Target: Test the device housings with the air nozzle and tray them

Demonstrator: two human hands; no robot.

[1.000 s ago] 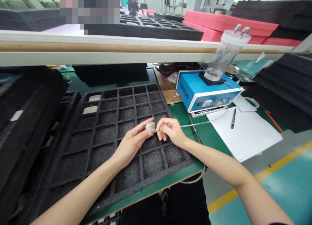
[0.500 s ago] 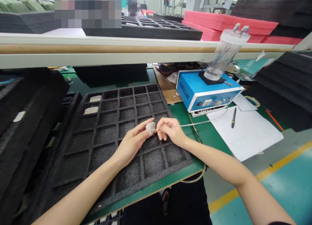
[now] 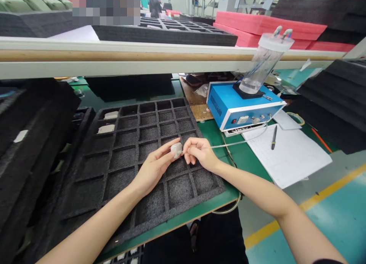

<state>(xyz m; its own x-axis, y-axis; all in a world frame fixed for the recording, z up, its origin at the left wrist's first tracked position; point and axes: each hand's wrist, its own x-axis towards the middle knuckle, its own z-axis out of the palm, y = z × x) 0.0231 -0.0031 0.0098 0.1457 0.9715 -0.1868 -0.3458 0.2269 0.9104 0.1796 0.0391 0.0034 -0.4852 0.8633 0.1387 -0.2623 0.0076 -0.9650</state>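
while the green table (image 3: 210, 131) carries everything, the big black foam tray (image 3: 183, 208) covers much of its near part, with both hands working just over its cells. behind and to the right sits the blue box (image 3: 228, 100), with white papers (image 3: 297, 157) beside it and a tilted-looking clear cylinder (image 3: 261, 66) on top.

left hand (image 3: 154, 165): narrow, thumb and fingers pinching the small pale piece. right hand (image 3: 201, 153): fingertips closed on the thin tube (image 3: 228, 144) near its end, other fingers curled loosely. tube runs from the right hand to the front of the blue box, with some slack, over the papers.

two pale parts (image 3: 106, 129) lie in cells at the tray's far left. small pale piece (image 3: 176, 150) is up in the left fingers, above the tray, its side facing the right fingertips. tube end is at or right by that side; whether it is seated, can't tell, fingers hide it.

handling, my judgement: keep the left pinch firm but light, grip the tube close to its tip so it can't bend, line it up straight, press gently, and leave slack so the tube doesn't tug sideways.
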